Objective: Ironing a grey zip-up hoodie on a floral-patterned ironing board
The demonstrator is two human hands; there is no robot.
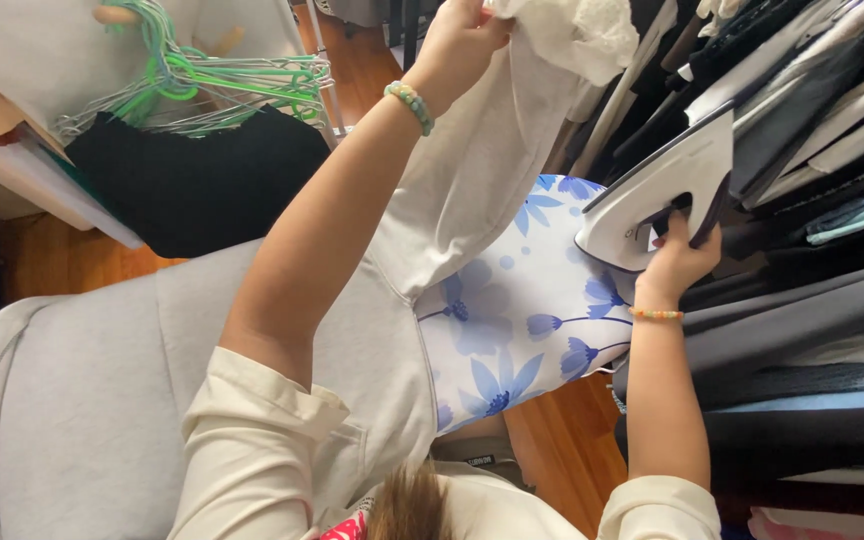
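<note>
White steam iron (657,190) gripped by its handle in right hand (680,262), raised above blue-flowered ironing board (522,320) | pale grey garment (472,170) held up, bunched in closed left hand (455,45)

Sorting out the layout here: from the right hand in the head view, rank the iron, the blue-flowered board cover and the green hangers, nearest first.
1. Iron: gripped by the right hand.
2. Blue-flowered board cover: just left of it.
3. Green hangers: far upper left.

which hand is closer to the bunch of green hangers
Left. The left hand is raised, gripping the pale garment right of the green hangers. The right hand holds the iron, farther right.
</note>
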